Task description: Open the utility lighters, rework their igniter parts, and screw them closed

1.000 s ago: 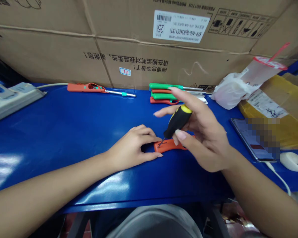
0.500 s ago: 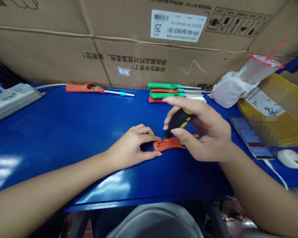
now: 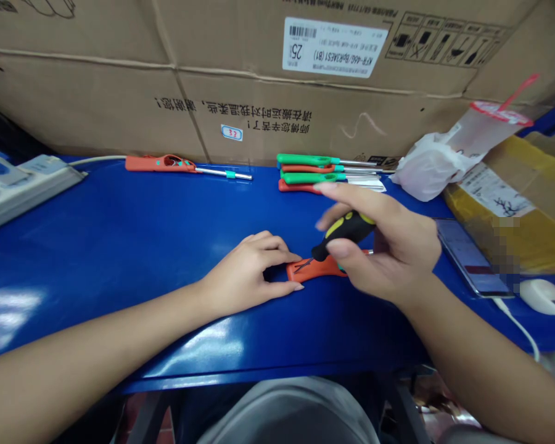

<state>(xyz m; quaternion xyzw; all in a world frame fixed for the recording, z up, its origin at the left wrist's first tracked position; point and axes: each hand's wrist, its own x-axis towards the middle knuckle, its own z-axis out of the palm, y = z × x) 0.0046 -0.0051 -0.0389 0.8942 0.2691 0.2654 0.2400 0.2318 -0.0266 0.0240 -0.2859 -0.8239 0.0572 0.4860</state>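
On the blue table lies an orange long-necked lighter (image 3: 321, 267), its handle end toward my left hand (image 3: 245, 277). The thumb and forefinger of that hand pinch the handle end from both sides. My right hand (image 3: 388, 246) grips a black and yellow screwdriver (image 3: 349, 233), held at a slant. Its thin shaft reaches down to the slot on the lighter's handle; whether the tip touches the bottom is hard to see. Part of the lighter's trigger area and neck is hidden behind my right hand.
A second orange lighter (image 3: 160, 163) lies at the back left, near a white power strip (image 3: 32, 185). Several green and orange lighters (image 3: 309, 160) are stacked by the cardboard box (image 3: 240, 74). At right are a bagged cup (image 3: 483, 132), a yellow package (image 3: 527, 209), a phone (image 3: 474, 256) and a white mouse (image 3: 546, 296).
My right hand has moved slightly right and tilted the screwdriver lower, closer to the table. My left hand stays pinched on the lighter.
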